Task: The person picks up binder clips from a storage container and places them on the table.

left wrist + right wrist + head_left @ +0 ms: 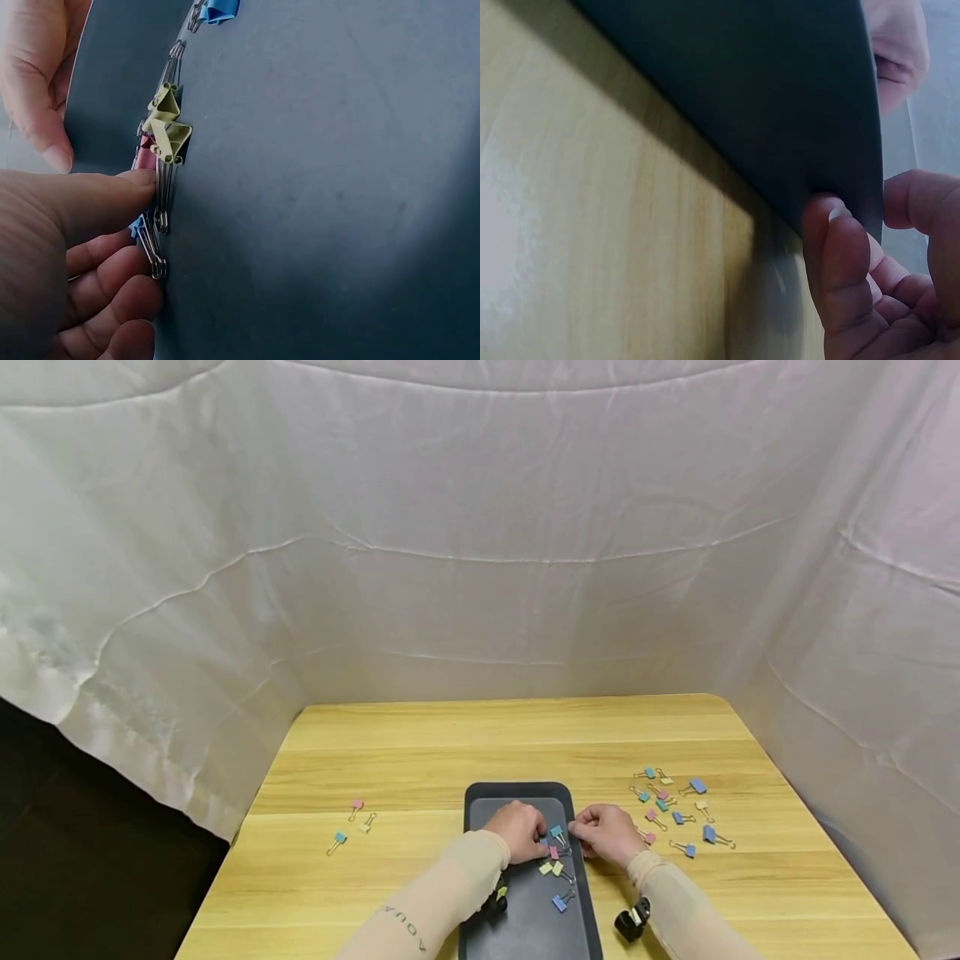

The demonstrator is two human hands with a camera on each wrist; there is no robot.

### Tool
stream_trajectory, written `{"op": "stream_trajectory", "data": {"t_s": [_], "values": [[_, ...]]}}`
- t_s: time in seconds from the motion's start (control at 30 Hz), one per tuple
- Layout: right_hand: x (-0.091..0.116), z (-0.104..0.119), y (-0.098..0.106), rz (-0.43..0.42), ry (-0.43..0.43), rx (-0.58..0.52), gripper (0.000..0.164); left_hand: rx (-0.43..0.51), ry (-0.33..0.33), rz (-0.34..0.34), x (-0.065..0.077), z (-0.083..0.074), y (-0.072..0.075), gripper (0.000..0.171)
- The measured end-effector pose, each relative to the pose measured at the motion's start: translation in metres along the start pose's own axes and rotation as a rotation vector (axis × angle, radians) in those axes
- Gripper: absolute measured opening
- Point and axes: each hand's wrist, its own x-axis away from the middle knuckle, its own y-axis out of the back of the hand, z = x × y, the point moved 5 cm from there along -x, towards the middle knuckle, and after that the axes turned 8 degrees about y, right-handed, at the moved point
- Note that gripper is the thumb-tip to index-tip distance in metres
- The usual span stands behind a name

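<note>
A dark grey tray (525,935) lies on the table with several binder clips inside along its right side. My left hand (517,832) reaches into it, thumb and curled fingers around a small blue binder clip (138,225). Right at the thumb tip is a pink binder clip (145,156), beside two yellow binder clips (172,139). A teal binder clip (557,832) lies farther up the tray and another blue binder clip (560,903) lower down. My right hand (609,834) pinches the tray's right rim between thumb and fingers, as the right wrist view shows.
Several binder clips (663,806) in mixed colours are scattered on the wooden table (390,877) right of the tray. Three more, including a pink clip (357,804), lie on the left. Pale cloth (510,610) hangs around the table's back and sides.
</note>
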Motion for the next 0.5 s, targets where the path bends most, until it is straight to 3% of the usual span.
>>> {"op": "stream_trajectory", "data": {"t_s": [0.5], "values": [[0.0014, 0.0013, -0.0003, -0.008, -0.008, 0.005, 0.014, 0.021, -0.008, -0.001, 0.0048, 0.0027, -0.0020, 0.019]]}}
